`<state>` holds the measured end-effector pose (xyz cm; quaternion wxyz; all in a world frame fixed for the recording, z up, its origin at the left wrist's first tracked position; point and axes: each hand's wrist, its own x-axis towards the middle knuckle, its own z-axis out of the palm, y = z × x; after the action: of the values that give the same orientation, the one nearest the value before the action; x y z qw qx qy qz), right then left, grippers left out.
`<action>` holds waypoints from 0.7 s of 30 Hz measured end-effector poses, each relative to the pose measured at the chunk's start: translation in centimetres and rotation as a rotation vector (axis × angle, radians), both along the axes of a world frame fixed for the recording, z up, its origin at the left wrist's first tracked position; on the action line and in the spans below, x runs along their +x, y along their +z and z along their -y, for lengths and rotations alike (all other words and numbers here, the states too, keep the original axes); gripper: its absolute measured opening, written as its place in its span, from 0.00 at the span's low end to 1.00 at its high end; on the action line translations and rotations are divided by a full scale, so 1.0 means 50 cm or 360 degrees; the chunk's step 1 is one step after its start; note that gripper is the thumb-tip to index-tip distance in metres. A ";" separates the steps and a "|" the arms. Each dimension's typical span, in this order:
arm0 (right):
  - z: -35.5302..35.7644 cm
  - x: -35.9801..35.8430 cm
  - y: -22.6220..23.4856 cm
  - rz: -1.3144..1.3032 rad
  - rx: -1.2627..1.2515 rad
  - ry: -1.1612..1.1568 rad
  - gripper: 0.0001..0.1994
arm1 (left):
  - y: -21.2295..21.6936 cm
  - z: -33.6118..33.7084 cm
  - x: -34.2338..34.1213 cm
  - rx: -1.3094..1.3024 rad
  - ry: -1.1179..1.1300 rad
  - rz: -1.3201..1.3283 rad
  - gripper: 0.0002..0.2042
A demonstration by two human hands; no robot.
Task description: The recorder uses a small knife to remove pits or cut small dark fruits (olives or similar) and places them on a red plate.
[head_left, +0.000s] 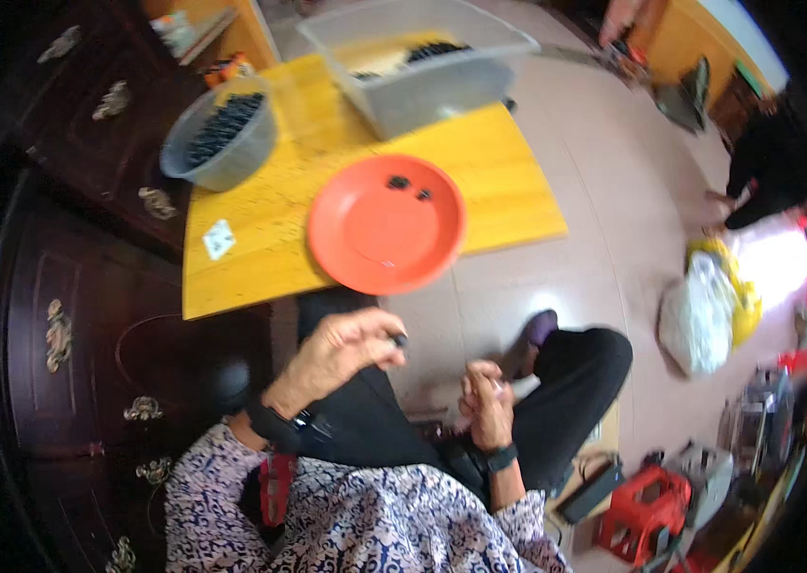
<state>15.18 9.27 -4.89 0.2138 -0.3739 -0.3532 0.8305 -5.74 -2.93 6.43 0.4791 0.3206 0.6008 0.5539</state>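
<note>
Between the thumb and fingers of my left hand [344,351] is a small round black piece [398,340], too small to name further. That hand is above my left thigh, just short of an orange-red plastic basin [365,229]. A few small dark pieces [399,181] lie inside the basin toward its far side. My right hand [487,406] is lower and to the right, between my knees, with its fingers curled closed. Whatever those fingers may hold is too blurred to make out.
The basin stands on a yellow wooden table [508,181]. Behind it are a translucent tub [265,143] of dark pieces and a large clear bin [413,100]. Dark cabinets [79,286] line the left. Stuffed bags [697,320] and a red stool [647,516] stand at right, near another person [771,162].
</note>
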 end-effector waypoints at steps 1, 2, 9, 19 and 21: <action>0.001 0.003 -0.006 0.0019 0.0004 0.0004 0.07 | 0.046 0.011 -0.033 -0.0013 0.0156 -0.0114 0.11; 0.003 0.006 -0.007 -0.0001 0.0009 -0.0005 0.07 | 0.082 0.020 -0.070 0.0007 0.0375 -0.0231 0.12; 0.010 -0.004 -0.009 -0.0036 0.0014 0.0074 0.07 | 0.227 0.040 -0.441 0.0120 0.1111 -0.1052 0.14; 0.004 -0.007 -0.004 0.0037 0.0018 0.0073 0.07 | 0.054 -0.176 -0.295 -0.0050 0.0167 -0.1627 0.09; 0.002 -0.006 0.001 0.0056 0.0014 0.0054 0.07 | 0.047 -0.222 -0.264 0.0032 0.0094 -0.1753 0.10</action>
<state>14.89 9.17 -4.83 0.1950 -0.3814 -0.3668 0.8258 -18.94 8.17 8.77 0.0751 0.5504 0.7661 0.3232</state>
